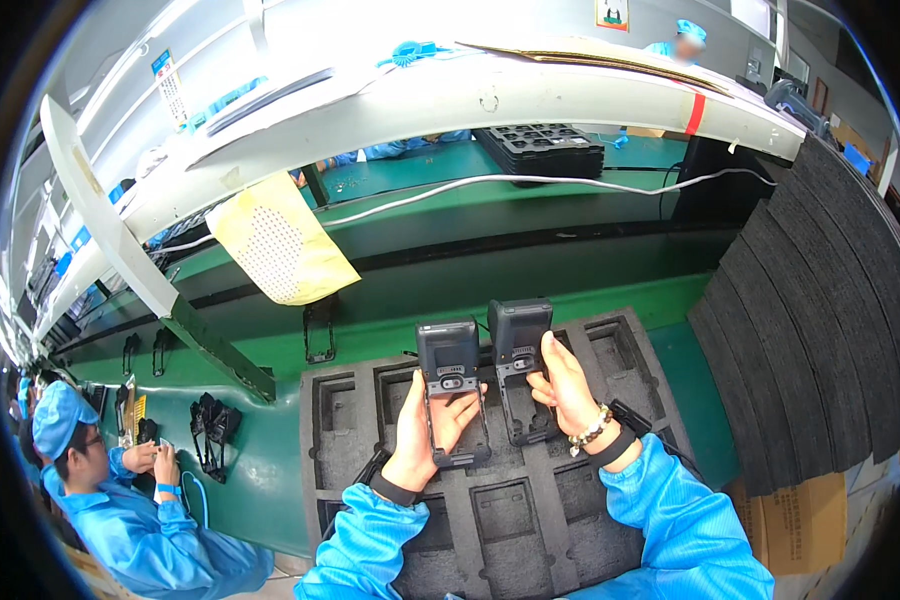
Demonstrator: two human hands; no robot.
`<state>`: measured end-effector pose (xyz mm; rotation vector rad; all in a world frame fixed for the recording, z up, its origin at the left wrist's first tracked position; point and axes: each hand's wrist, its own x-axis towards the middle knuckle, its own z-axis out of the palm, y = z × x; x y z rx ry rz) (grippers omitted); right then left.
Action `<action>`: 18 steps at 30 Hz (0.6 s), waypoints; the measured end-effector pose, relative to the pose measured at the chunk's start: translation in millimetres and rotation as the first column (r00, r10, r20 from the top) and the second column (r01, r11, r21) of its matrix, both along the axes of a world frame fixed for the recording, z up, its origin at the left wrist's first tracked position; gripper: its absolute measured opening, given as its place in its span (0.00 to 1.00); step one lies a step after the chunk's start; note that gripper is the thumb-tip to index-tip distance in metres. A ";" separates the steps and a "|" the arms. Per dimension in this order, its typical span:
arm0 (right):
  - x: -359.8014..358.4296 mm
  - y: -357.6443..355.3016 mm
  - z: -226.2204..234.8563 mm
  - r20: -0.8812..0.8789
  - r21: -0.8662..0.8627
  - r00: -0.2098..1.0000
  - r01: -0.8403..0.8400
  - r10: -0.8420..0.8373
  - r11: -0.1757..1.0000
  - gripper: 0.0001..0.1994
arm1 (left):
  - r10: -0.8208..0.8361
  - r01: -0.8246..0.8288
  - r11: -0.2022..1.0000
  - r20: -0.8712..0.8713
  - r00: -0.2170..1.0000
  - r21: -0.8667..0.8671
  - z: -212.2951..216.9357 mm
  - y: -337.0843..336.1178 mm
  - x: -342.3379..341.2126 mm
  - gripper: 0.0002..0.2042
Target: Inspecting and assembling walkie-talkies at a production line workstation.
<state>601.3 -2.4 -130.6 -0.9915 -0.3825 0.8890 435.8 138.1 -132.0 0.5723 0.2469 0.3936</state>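
Observation:
My left hand [420, 430] is closed around a black handheld device housing [449, 350], with a blocky upper end, a small round-cornered window and an open frame below. A second housing of the same kind [521, 325] is gripped in my right hand [567, 390], side by side with the first and tilted a little. Both are held above a dark grey foam tray [550, 500] with recessed compartments. Black bands circle both wrists, and a beaded bracelet sits on the right one. My right forearm partly hides a black part [630, 415] in the tray.
Stacked grey foam sheets [800, 330] rise at the right, over a cardboard box [800, 520]. A white shelf beam [490, 105] crosses ahead, with a yellow sheet [282, 240] hanging. A co-worker [140, 500] sits at the left near black frames [213, 430]. A loose black frame [319, 335] lies behind the tray.

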 end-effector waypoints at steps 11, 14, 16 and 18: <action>10.0 1.1 -6.2 -0.257 0.222 0.945 -0.145 0.201 0.964 0.28 | -0.096 0.097 0.995 0.114 0.989 -0.002 3.0 1.8 -2.6 0.31; 20.3 3.7 -28.2 -0.229 0.385 0.814 -0.429 0.534 0.817 0.31 | -0.114 0.113 0.993 0.130 0.985 0.019 5.7 -1.4 -0.1 0.26; 13.8 7.8 -26.1 -0.186 0.221 0.823 -0.497 0.536 0.839 0.33 | -0.066 0.065 0.998 0.103 0.992 0.019 0.3 0.0 -3.2 0.22; 11.9 10.5 -24.8 -0.148 0.228 0.791 -0.556 0.593 0.799 0.33 | -0.024 0.022 1.000 0.077 0.997 0.018 3.0 -1.9 -4.4 0.17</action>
